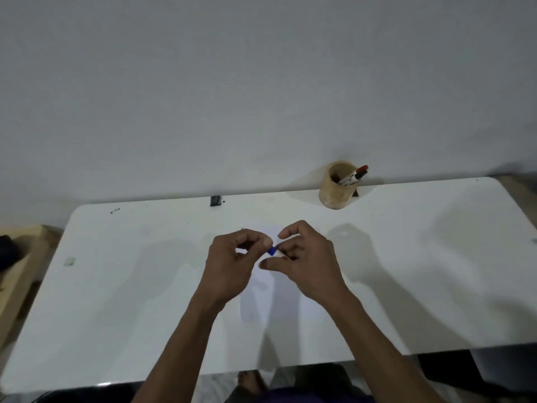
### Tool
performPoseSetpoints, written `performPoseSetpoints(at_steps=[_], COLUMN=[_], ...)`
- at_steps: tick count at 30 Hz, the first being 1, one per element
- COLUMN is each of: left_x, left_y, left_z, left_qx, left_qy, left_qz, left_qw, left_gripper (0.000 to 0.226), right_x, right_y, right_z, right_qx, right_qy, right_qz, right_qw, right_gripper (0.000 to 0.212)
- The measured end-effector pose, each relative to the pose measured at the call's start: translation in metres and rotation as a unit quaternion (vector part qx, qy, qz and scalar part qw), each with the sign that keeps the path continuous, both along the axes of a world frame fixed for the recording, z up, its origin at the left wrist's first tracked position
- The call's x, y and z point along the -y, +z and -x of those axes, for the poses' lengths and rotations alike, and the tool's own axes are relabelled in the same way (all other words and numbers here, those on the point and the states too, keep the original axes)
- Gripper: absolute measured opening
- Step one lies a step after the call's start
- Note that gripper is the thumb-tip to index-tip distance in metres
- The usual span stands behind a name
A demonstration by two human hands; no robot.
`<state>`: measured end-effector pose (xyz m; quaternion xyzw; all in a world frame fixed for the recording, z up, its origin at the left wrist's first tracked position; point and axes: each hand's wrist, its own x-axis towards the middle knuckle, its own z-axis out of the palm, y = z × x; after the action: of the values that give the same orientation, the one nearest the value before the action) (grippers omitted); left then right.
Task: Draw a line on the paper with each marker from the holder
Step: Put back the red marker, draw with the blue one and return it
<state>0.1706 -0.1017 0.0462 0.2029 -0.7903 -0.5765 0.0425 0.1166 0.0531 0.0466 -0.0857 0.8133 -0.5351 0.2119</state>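
A white bench (pixel 116 286) stands against a pale wall, with a small dark clip (pixel 215 200) at its far edge. Above the middle, the left hand (pixel 232 260) curls its fingers and pinches the blue part of a marker (pixel 272 251). Just beside it, the right hand (pixel 305 257) closes its fingers on the marker's white barrel, the two hands nearly touching. Under both lies the white paper (pixel 279 301). Farther right, near the wall, a tan round holder (pixel 337 190) contains other markers, one red-capped marker (pixel 359 173) leaning out.
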Motion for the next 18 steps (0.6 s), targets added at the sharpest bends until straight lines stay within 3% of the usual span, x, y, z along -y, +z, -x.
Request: performPoseSetpoints(at_steps=[4, 6, 10, 14, 16, 18], left_x=[0.026, 0.039, 0.053, 0.057, 0.057, 0.057], left_y=[-0.007, -0.013, -0.020, -0.024, -0.024, -0.025], left_z=[-0.027, -0.040, -0.062, -0.072, -0.071, -0.069], left_qx=[-0.005, -0.008, -0.007, -0.002, 0.002, 0.009], left_qy=[0.081, 0.113, 0.076, 0.049, 0.039, 0.022], left_qz=[-0.073, -0.103, -0.133, -0.139, -0.134, -0.127], left_qw=[0.994, 0.988, 0.988, 0.989, 0.990, 0.992], left_gripper=[0.012, 0.010, 0.008, 0.008, 0.007, 0.011], right_x=[0.004, 0.003, 0.009, 0.028, 0.041, 0.052], right_y=[-0.003, -0.007, -0.009, -0.011, -0.013, -0.017], right_z=[-0.016, -0.023, -0.039, -0.056, -0.065, -0.069], right_qx=[-0.037, -0.030, 0.071, 0.195, 0.215, 0.209], right_qy=[0.072, 0.048, -0.090, -0.211, -0.211, -0.199], right_qz=[-0.043, -0.028, 0.146, 0.313, 0.329, 0.304], right_qw=[0.996, 0.998, 0.983, 0.905, 0.895, 0.908], right_gripper=[0.030, 0.025, 0.030, 0.032, 0.031, 0.027])
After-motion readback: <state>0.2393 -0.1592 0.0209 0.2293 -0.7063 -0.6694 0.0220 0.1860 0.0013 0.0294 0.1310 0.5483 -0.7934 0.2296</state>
